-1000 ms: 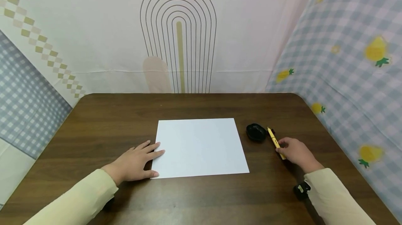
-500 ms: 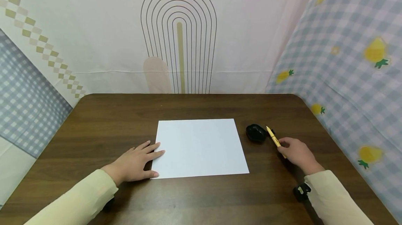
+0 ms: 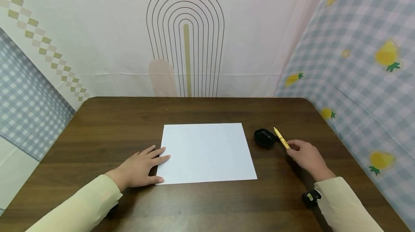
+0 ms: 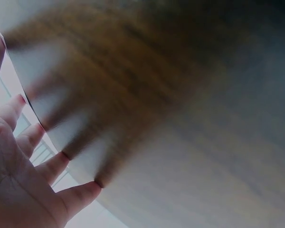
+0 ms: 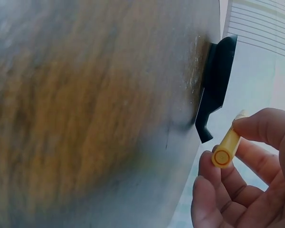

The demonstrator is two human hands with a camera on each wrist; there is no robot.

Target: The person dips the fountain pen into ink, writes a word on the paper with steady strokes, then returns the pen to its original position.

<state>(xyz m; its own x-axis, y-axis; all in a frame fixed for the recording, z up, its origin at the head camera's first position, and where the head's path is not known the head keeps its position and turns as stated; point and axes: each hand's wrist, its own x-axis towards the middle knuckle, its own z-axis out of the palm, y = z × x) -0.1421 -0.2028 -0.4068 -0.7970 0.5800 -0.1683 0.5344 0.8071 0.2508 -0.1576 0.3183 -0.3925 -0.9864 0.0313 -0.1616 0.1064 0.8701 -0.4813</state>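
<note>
My left hand [image 3: 137,169] lies with spread fingers over the left edge of a white sheet of paper [image 3: 209,152]. In the left wrist view, the fingertips of that hand [image 4: 19,175] meet the tabletop side. A slim yellow pen [image 3: 281,137] is pinched between thumb and fingers of my right hand [image 3: 307,157], its narrow tip pointing away and up to the left. The right wrist view shows the round rear end of the pen [image 5: 223,154] between thumb and fingertips. Just left of the pen sits a low black holder-like object [image 3: 264,138] with a short arm.
The brown wooden table [image 3: 207,206] has rounded far corners. Behind it hangs a white cloth [image 3: 97,37] with arch lines, and checked cloth with yellow fruit [image 3: 366,62] covers the right side. Black wrist gear [image 3: 311,198] sits at my right cuff.
My right hand has lifted the pen slightly off the black object's arm and shifted it a little up and left; its rear end is now hidden by the fingers. The left hand stays put.
</note>
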